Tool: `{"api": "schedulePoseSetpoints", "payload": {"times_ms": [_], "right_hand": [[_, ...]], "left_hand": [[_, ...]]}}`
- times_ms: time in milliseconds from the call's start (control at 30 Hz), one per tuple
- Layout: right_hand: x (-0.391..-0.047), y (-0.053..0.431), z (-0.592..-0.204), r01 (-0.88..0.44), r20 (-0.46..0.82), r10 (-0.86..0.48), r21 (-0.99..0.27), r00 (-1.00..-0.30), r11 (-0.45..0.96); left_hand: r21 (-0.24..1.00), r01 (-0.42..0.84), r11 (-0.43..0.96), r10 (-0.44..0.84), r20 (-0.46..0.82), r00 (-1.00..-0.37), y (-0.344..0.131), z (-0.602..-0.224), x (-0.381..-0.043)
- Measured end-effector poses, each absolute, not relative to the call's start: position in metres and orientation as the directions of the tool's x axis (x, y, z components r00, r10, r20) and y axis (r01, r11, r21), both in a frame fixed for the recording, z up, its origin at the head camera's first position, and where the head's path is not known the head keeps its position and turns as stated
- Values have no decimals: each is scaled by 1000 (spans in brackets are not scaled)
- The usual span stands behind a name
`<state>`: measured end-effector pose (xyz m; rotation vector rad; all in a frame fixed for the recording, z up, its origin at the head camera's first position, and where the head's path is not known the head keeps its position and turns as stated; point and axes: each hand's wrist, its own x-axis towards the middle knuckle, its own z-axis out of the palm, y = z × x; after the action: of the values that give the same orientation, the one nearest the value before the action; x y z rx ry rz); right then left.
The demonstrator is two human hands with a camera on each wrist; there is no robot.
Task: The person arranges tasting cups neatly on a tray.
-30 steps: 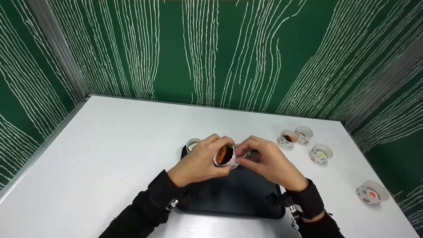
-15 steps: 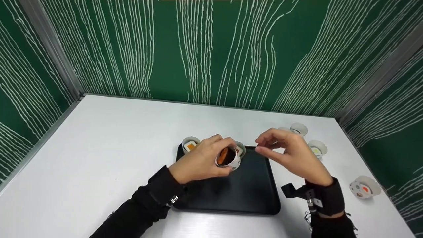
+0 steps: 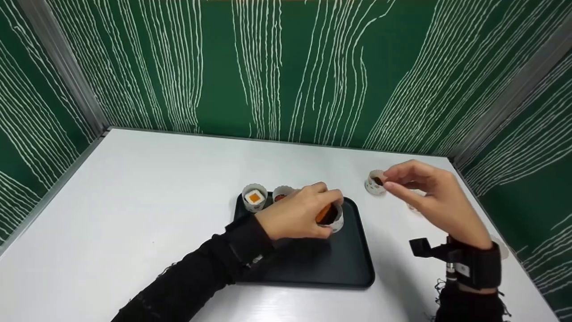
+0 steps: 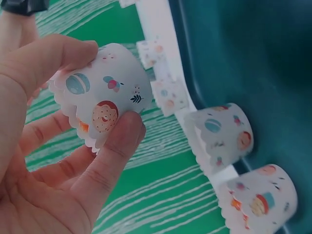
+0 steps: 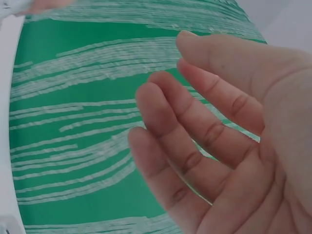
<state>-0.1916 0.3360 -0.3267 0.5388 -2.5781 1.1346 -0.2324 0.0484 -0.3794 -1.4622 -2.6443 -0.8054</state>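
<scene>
My left hand (image 3: 299, 214) grips a white paper baking cup (image 4: 114, 85) printed with small pastries, thumb and fingers curled round its wall. Something dark brown and orange shows inside it in the head view. The cup hangs over the right back part of a black tray (image 3: 330, 264). At the tray's back left stand two more cups: one with a white and orange piece (image 3: 254, 197), and one with something red (image 3: 280, 197), partly behind my left hand. My right hand (image 3: 433, 197) hovers right of the tray, fingers loosely bent and holding nothing.
A paper cup with dark contents (image 3: 374, 184) stands on the white table (image 3: 178, 179), just left of my right fingertips. Other cups are mostly hidden behind my right hand and wrist. A green wall with white lines (image 3: 308, 76) closes off the back.
My right hand has let go of the held cup and moved away to the right. My left hand has carried the cup rightward over the tray, uncovering the cups at the back left.
</scene>
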Motion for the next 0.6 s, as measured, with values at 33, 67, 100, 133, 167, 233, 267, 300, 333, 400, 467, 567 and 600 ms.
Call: {"api": "schedulePoseSetpoints", "payload": {"times_ms": [33,67,100,133,167,233,267,300,333,400,467,567,600], "right_hand": [[-191,340,-326,-431,389,-214,-645,-896,631],[-190,343,-325,-426,390,-205,-647,-898,633],[-189,346,-324,-422,391,-198,-646,-899,636],[-188,349,-323,-420,394,-193,-647,-899,637],[-188,351,-323,-417,396,-188,-645,-899,640],[-187,354,-322,-414,396,-183,-641,-900,646],[-186,356,-322,-412,396,-182,-638,-900,651],[-186,357,-322,-411,397,-181,-634,-900,655],[-185,359,-322,-409,397,-179,-630,-900,660],[-184,361,-321,-406,397,-175,-626,-901,666],[-183,363,-320,-403,398,-172,-623,-901,671],[-182,365,-319,-400,397,-170,-621,-902,674],[-181,365,-319,-399,396,-169,-622,-902,674]], "left_hand": [[430,794,430,792,243,-560,52,-379,-234],[428,793,433,796,232,-559,55,-378,-235],[427,793,435,800,222,-558,59,-377,-236],[421,793,440,804,209,-557,62,-376,-238],[418,793,444,808,197,-556,66,-375,-240],[410,795,448,814,181,-552,73,-373,-244],[404,797,449,817,176,-549,76,-372,-246],[399,799,450,819,172,-548,80,-372,-248],[392,802,452,821,169,-545,83,-372,-250],[379,806,455,824,162,-542,90,-372,-253],[364,807,464,825,153,-544,96,-372,-256],[336,809,483,823,140,-550,106,-372,-260],[325,809,489,823,136,-552,108,-372,-261]]}}
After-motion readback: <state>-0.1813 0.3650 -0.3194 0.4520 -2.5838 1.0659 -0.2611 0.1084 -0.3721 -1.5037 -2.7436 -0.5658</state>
